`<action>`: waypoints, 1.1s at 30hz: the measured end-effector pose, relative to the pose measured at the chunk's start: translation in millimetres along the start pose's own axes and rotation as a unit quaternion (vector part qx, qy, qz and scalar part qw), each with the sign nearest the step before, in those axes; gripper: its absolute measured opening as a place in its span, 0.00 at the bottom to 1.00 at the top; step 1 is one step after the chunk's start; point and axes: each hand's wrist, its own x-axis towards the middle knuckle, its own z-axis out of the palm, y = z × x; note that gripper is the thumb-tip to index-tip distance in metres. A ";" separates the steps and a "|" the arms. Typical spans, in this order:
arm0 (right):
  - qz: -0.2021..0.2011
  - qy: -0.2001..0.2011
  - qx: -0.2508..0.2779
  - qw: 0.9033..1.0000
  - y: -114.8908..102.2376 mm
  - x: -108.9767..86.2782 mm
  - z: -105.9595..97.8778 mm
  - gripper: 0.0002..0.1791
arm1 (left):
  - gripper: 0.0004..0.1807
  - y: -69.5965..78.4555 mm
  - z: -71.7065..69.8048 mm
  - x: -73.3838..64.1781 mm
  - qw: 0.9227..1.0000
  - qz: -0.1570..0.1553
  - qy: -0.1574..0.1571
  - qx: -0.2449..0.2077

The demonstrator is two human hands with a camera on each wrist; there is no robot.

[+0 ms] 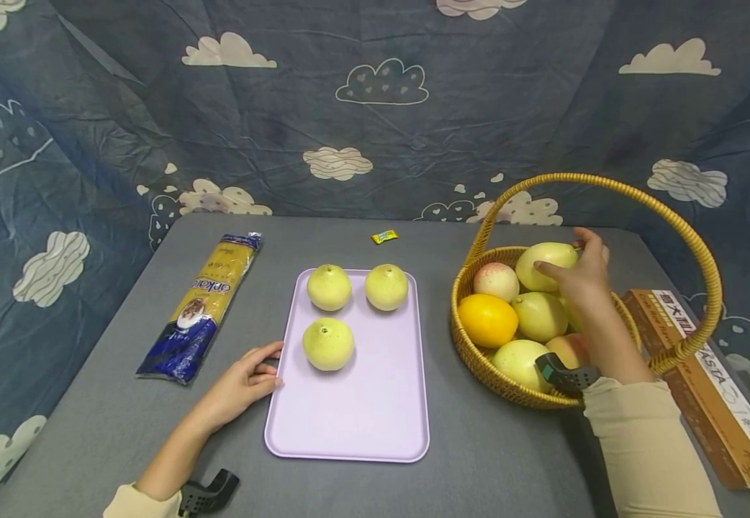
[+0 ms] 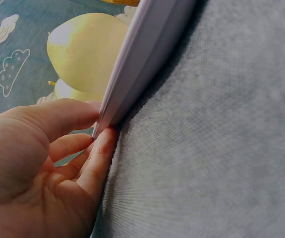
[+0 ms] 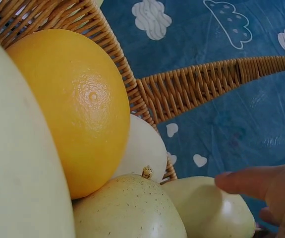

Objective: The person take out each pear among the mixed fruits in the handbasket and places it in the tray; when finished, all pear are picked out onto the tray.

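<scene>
My left hand [image 1: 243,385] pinches the left rim of a pale lilac tray [image 1: 375,410], thumb against the rim and fingers at its underside in the left wrist view. Three round yellow-green fruits [image 1: 328,344] sit toward the tray's far half. Over at the right, my right hand [image 1: 587,277] reaches into a wicker basket [image 1: 462,345] under its tall handle. Its thumb and fingers grip an oblong pale green fruit [image 1: 546,266] at the basket's back. Around that fruit lie an orange-yellow fruit [image 3: 78,106], a pinkish peach [image 1: 496,282] and several pale green fruits [image 1: 539,316].
A blue and yellow pasta packet [image 1: 200,309] lies left of the tray. Behind the tray is a small yellow wrapped candy [image 1: 384,237]. A long brown pasta box [image 1: 705,388] lies along the right side, partly behind the basket. A cloud-patterned cloth [image 1: 381,144] hangs at the back.
</scene>
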 end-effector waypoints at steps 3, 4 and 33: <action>-0.002 -0.007 -0.012 1.000 1.1 -0.1 -0.1 0.47 | 0.31 -1.5 0.5 0.2 1.000 0.020 0.003 0.008; -0.002 -0.015 -0.020 1.000 1.2 -0.4 -0.1 0.47 | 0.31 -2.2 0.8 0.2 0.999 0.031 0.006 0.011; -0.042 -0.082 -0.033 0.995 7.1 0.0 4.6 0.46 | 0.31 0.7 -0.3 0.5 1.000 -0.007 -0.001 -0.003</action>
